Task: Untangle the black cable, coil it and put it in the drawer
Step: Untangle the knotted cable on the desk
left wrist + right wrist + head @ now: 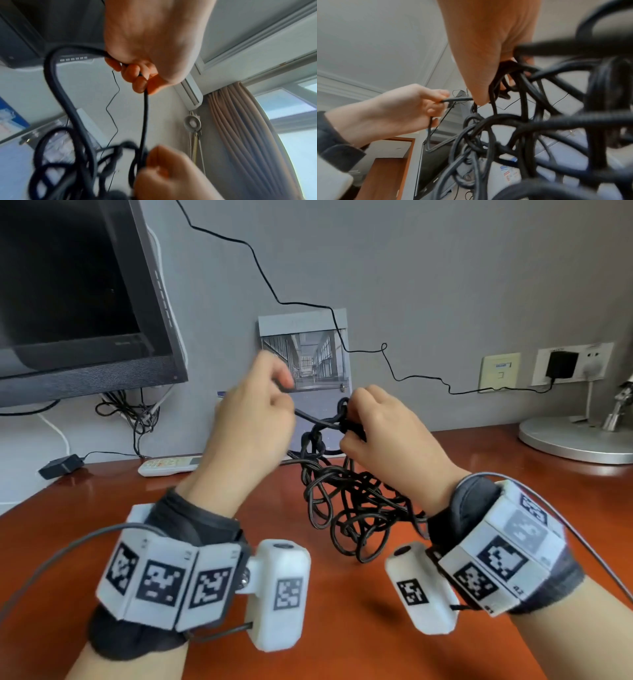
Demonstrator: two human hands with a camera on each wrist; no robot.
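Black cable [356,508] hangs as a tangled bunch of loops between my two raised hands, its lowest loops down at the reddish wooden desk [342,628], whether touching I can't tell; my left hand [255,419] is curled round one strand, fingers [135,73] closed on it, and that strand runs taut across to my right hand [380,426], which grips the knotted top of the bunch with fingers wrapped in several loops; both wrists carry white marker-covered camera rigs; further back on the desk, a white remote [169,465] and a small black adapter [61,465] at left, a round silver lamp base [579,440] at right; against the grey wall a black monitor [78,299], a leaning photo card [305,350], a thin wire [274,292] zigzagging to a black plug [561,364] in the wall socket
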